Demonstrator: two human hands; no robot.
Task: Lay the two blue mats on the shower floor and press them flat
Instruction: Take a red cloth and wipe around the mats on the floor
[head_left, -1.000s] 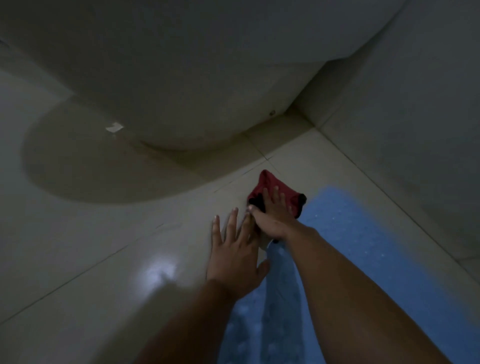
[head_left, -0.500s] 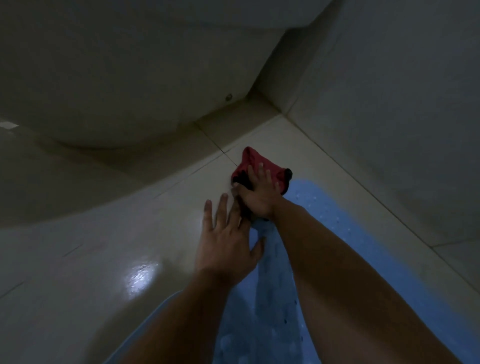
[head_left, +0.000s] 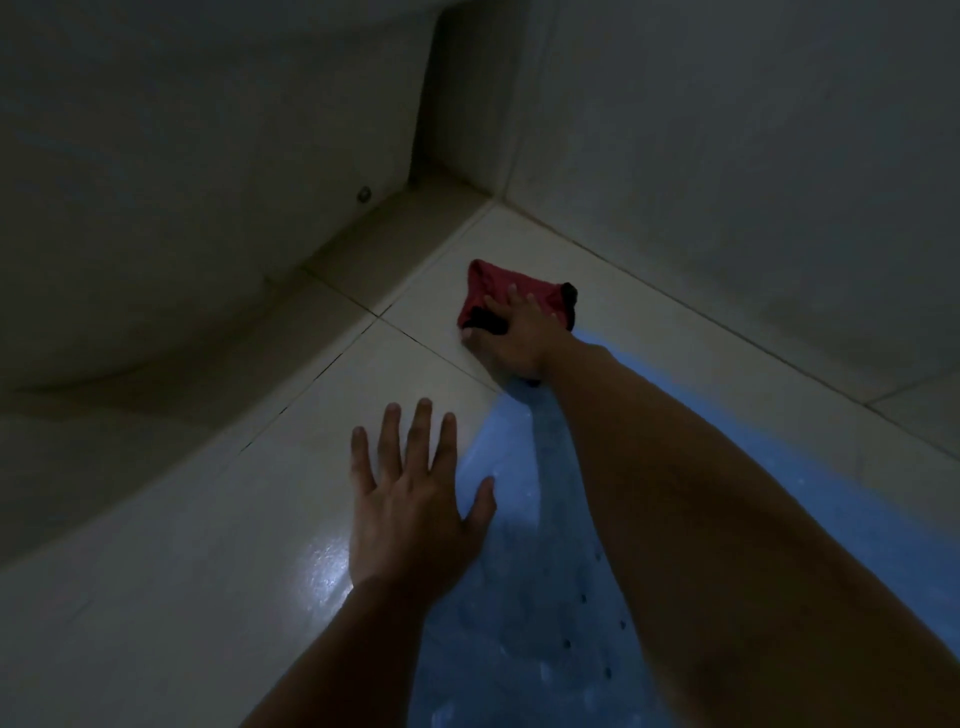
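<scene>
Change since the earlier frames: the left hand (head_left: 410, 514) has drawn back from beside the right hand and now lies well apart from it, nearer the person. The right hand (head_left: 511, 332) stays at the far end of the mat, on the red cloth.

Left hand: fingers straight and spread, palm down, holding nothing. It sits over the mat's left edge, thumb over the blue, fingers over bare tile. Whether it presses or merely hovers cannot be told.

Right hand: fingers laid over the red cloth (head_left: 493, 288), which has a black trim; thumb at the cloth's near edge. Whether it grips or only presses the cloth cannot be told in the dim light.

Blue mat (head_left: 524, 623): flat on the shower floor (head_left: 218, 545), running from the bottom of the view up to the right wrist, partly under the right forearm. Only one mat can be made out; a second cannot be confirmed.

Red cloth: on tile near the wall corner, touching the mat's far end.

Assessment: laying appears done for this mat; pressing-flat is likely under way, the left hand repositioned to work the near-left edge.
</scene>
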